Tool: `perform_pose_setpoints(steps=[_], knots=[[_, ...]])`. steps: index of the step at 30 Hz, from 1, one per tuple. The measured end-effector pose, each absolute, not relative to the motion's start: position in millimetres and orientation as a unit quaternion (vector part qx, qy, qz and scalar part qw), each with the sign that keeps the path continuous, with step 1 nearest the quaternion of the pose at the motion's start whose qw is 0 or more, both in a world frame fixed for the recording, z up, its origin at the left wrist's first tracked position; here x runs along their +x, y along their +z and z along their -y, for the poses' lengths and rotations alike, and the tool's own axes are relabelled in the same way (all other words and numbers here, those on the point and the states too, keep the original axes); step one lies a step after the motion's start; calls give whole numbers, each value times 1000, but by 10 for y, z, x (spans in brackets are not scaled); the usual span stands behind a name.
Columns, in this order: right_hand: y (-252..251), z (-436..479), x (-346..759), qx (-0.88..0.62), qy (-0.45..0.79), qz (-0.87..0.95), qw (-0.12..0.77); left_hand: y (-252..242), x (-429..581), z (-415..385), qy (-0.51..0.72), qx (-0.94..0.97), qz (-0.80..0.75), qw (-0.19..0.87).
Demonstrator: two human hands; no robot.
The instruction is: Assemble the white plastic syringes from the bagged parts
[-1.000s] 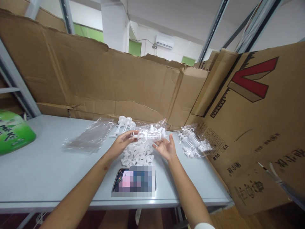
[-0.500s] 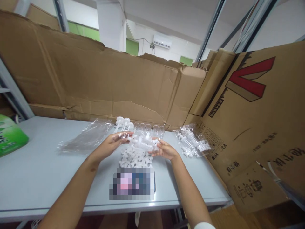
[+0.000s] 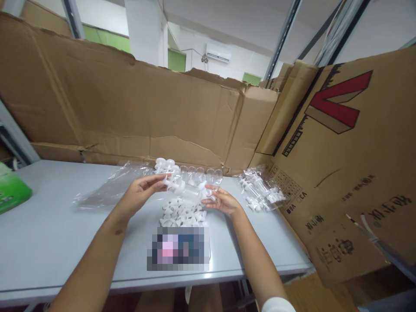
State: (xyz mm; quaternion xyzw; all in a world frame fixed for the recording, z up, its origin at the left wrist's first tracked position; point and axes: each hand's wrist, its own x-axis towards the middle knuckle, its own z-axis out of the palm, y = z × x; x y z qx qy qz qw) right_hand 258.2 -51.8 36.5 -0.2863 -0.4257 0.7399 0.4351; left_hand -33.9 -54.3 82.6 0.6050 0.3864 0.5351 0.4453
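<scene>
Between my hands, above the table, is a clear plastic syringe with white end fittings, lying sideways; a shiny clear film seems to be around it. My left hand pinches its left end between thumb and fingers. At its right end, my right hand grips near small white pieces. Below lies a pile of small white plastic parts. Behind stand a row of clear barrels and a group of white plungers, partly hidden by the held syringe and my left hand.
Flat clear bags lie to the left, and bagged syringes to the right. A blurred-out phone-like device is near the table's front edge. A green container stands far left. Cardboard walls close off the back and right.
My left hand has shifted slightly left and up with the syringe's end. The syringe now tilts more, its left end higher. The whole view has shifted a little.
</scene>
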Motion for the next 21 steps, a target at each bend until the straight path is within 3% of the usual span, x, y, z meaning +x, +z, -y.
perform_pose_setpoints(steps=[13,21], knots=[[321,457,2647,-311,736,367,477,831,-442,467,693,433,-312,485],[414,452,2799,-312,697,356,539,857,-521,395,794,345,-216,451]])
